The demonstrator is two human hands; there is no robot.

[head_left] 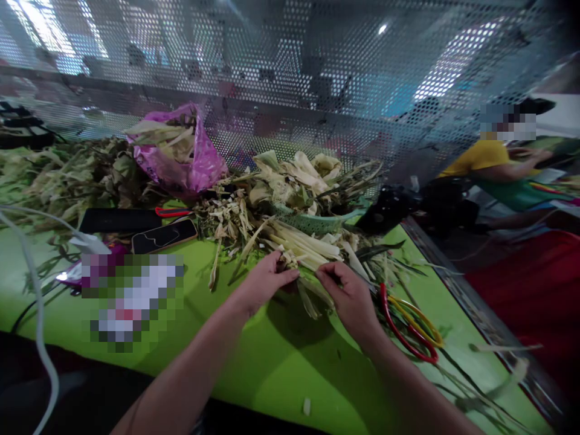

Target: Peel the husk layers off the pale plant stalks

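Note:
Over the green table [290, 368], my left hand [265, 281] is closed around a small bunch of pale dried corn husk [289, 260]. My right hand [351, 293], its thumb and fingers pinched together, grips the other side of the husk. Loose strips hang below, between the two hands. Just beyond them lie long, pale husk strips [301, 238]. Scissors with red and yellow handles [412, 329] rest close to the right of my right wrist. What exactly lies inside each grip is partly hidden by the fingers.
Behind the hands stands a green basket [308, 222] heaped with husks. A pink plastic bag [199, 157] of husks and a leafy pile [81, 169] are left. A phone [164, 235] and white cable [34, 284] lie nearby. A person in yellow [480, 158] works at right.

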